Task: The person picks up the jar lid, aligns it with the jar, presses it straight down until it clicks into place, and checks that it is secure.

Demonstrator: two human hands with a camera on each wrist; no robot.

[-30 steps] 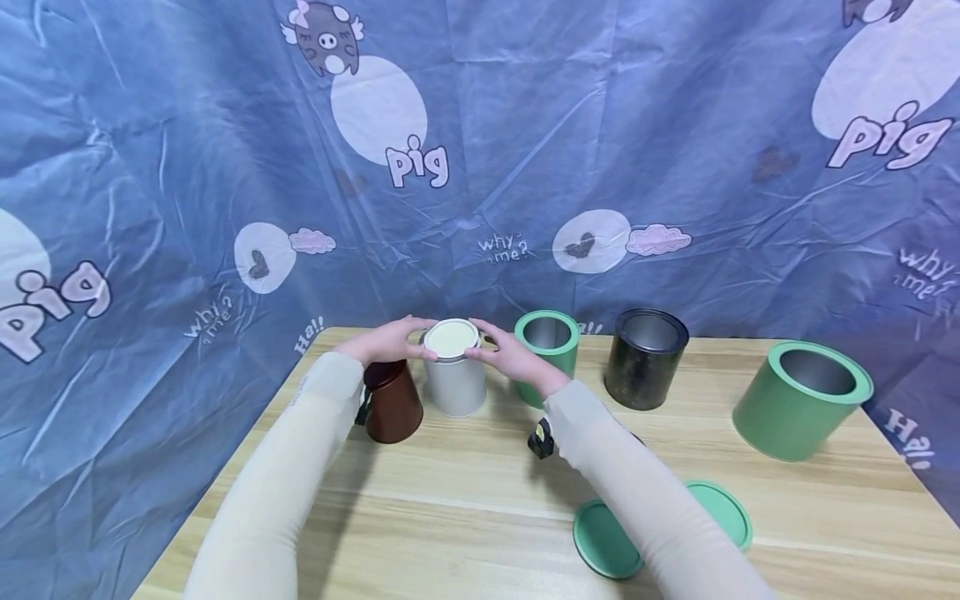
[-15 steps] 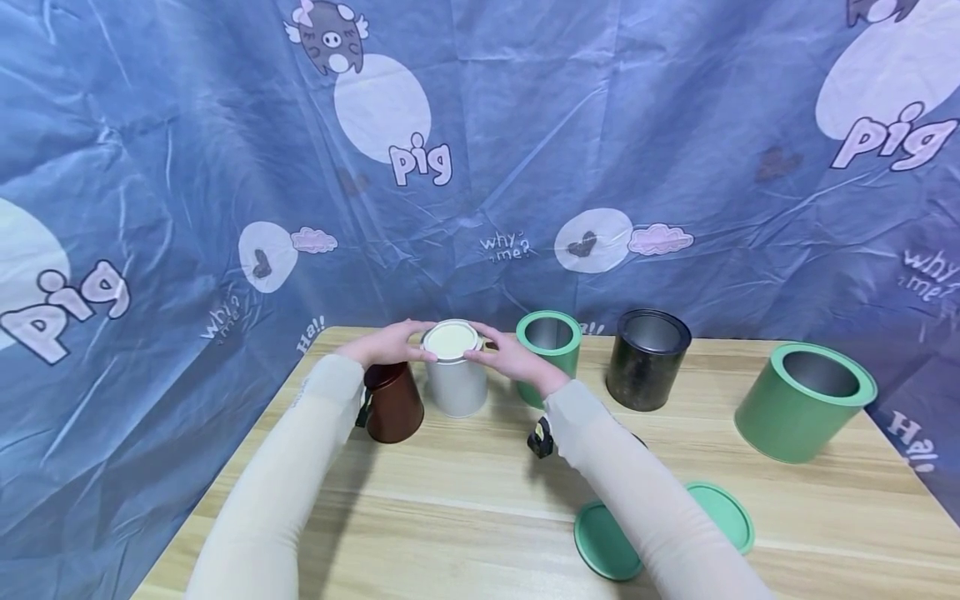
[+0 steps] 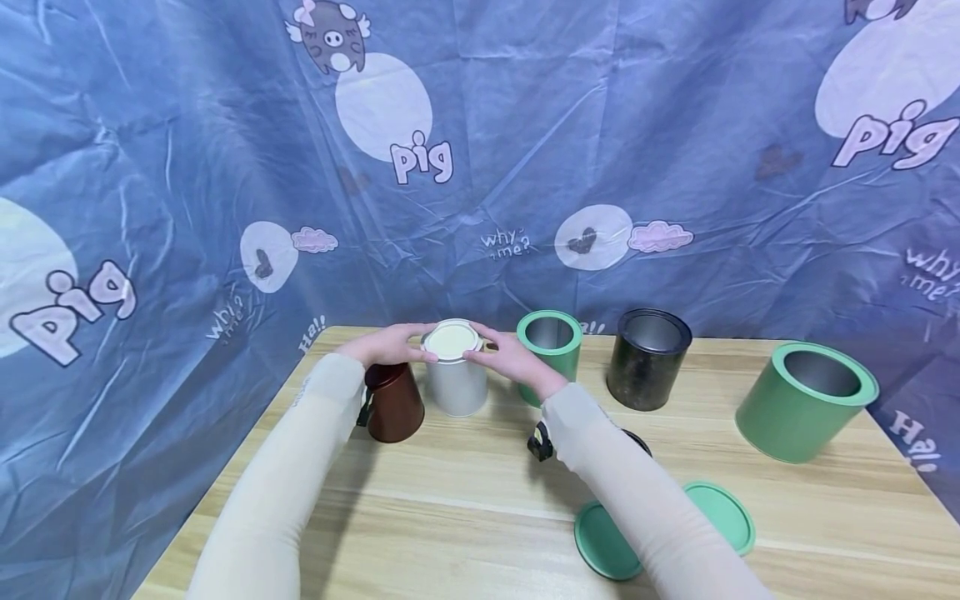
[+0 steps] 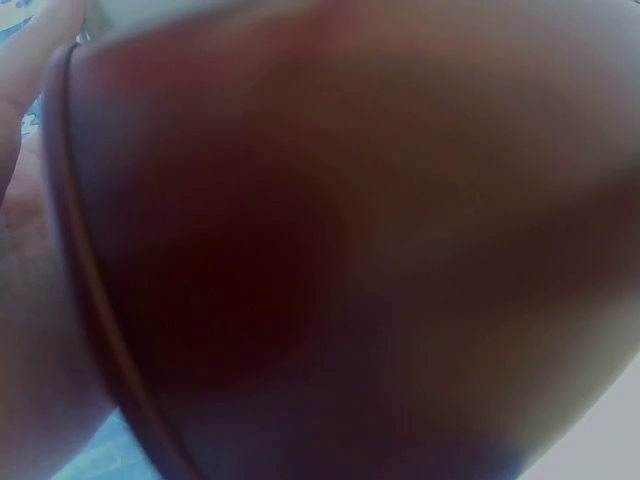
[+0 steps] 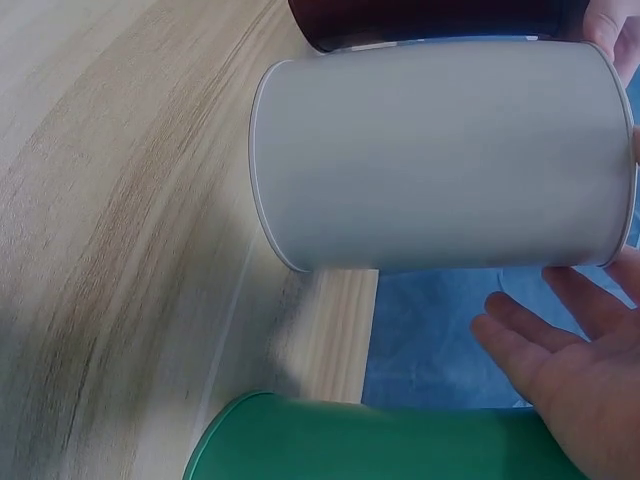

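A white can [image 3: 459, 390] with a pale lid [image 3: 452, 341] stands upright at the back left of the table. My left hand [image 3: 390, 343] holds the lid's left edge, with thumb and fingers spread round it. On the opposite edge, my right hand [image 3: 517, 360] grips the same lid. Several right-hand fingers [image 5: 530, 345] hang off the can's side in the right wrist view. Beneath my left hand is a dark red can [image 3: 395, 406], which fills most of the left wrist view. A green can [image 3: 553, 358] stands just behind my right wrist.
A black can [image 3: 648, 362] and a larger green can [image 3: 802, 408] stand open-topped to the right. Two green lids [image 3: 607, 546] lie near my right forearm, partly covered by it. A black rim [image 3: 639, 440] peeks out behind the sleeve. Blue curtain hangs behind the table.
Both hands stay at the white can's lid. The view shifts very slightly, and my right forearm lowers a little, baring more of the black rim.
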